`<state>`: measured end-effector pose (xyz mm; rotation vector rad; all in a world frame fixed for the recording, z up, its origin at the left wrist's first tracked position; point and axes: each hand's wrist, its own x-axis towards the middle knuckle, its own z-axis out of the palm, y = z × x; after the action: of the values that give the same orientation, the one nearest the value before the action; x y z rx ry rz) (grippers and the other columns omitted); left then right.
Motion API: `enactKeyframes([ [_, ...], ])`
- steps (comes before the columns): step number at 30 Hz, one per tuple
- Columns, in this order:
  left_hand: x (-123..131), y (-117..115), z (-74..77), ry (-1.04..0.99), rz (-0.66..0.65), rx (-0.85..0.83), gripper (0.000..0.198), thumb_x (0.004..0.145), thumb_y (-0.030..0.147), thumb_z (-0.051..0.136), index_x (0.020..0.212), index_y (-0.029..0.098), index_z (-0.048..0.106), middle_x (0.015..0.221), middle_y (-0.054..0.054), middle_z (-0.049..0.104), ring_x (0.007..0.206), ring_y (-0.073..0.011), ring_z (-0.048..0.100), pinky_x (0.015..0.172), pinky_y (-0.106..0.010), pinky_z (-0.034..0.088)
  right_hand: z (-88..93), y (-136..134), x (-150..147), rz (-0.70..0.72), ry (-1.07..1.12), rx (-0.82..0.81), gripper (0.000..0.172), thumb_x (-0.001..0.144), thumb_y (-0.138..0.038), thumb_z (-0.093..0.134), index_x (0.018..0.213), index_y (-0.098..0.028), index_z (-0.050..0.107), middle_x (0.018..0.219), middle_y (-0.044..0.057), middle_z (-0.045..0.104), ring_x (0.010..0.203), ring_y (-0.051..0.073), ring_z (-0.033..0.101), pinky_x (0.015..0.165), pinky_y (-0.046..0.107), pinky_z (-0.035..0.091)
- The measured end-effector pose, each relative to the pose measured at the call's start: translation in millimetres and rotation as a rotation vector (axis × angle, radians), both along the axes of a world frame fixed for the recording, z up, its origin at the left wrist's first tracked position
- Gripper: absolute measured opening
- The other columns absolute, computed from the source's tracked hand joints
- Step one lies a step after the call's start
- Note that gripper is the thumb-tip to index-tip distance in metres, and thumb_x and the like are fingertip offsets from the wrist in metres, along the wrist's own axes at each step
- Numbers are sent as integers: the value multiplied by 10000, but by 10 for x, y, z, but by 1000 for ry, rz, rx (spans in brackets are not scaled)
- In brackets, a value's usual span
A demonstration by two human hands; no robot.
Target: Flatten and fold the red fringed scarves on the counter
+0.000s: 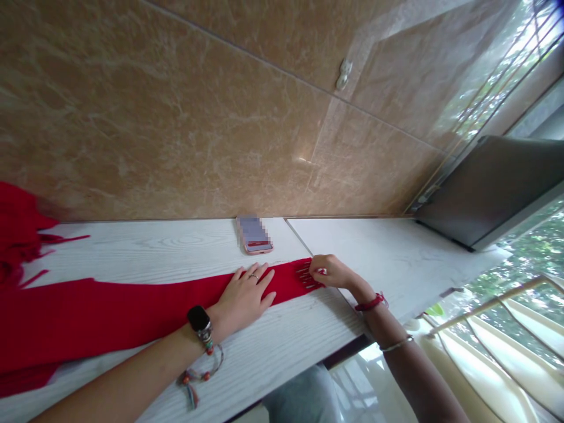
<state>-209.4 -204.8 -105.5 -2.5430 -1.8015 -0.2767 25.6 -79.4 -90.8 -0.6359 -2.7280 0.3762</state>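
Red cloth (132,314) under spread left grip (241,296); right grip (331,272) pinching fringe (305,275); phone (254,230) behind, red bundle (16,229) far left.

Looks out from the person's head, forward and down onto the tabletop (388,252). Faces the wall (176,117) beyond, filling the upper half of the view with it. Sits fairly close, near enough to show the left hand (244,296) and right hand (328,271) from above, below mid-frame. Spreads wide, reaching the railing (489,304) at far right and a trouser leg (304,396) at the bottom edge.
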Motion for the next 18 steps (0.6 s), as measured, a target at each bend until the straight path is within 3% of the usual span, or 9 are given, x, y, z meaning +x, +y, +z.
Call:
enactKeyframes([
  [4, -11, -2, 5, -4, -6, 10, 475, 900, 379, 303, 1321, 171, 379, 1394, -90, 349, 1280, -255, 298, 1017, -459, 259, 68, 80, 172, -123, 47, -23, 162, 662, -82, 436, 585, -162, 554, 609, 18, 574, 571, 118, 517, 582, 242, 424],
  [7, -14, 9, -4, -4, -6, 20, 471, 899, 377, 308, 1315, 170, 388, 1387, -90, 360, 1278, -257, 301, 1014, -462, 261, 137, -26, 75, -14, 104, -112, 136, 705, -104, 466, 656, -153, 582, 704, 34, 592, 674, 130, 546, 662, 259, 446],
  [11, -10, 19, -9, 2, -2, 16, 465, 898, 363, 314, 1313, 168, 390, 1387, -87, 361, 1278, -258, 301, 1009, -462, 267, 113, -108, -55, 125, 6, -151, 174, 622, -44, 534, 719, -163, 617, 794, 37, 602, 768, 141, 550, 711, 261, 452],
  [14, -10, 19, -2, 8, -2, 10, 467, 896, 359, 322, 1317, 166, 384, 1388, -84, 360, 1277, -256, 303, 1010, -461, 267, 62, -17, 67, 27, -33, -103, 257, 573, 10, 484, 692, -171, 623, 755, 22, 609, 720, 134, 550, 680, 254, 453],
  [18, -10, 19, 4, 17, -3, 13, 467, 897, 356, 322, 1318, 162, 383, 1386, -86, 363, 1274, -253, 309, 1009, -457, 269, 90, 105, 314, -106, -31, -70, 223, 585, -7, 475, 657, -167, 611, 743, 26, 604, 696, 138, 555, 673, 269, 452],
])
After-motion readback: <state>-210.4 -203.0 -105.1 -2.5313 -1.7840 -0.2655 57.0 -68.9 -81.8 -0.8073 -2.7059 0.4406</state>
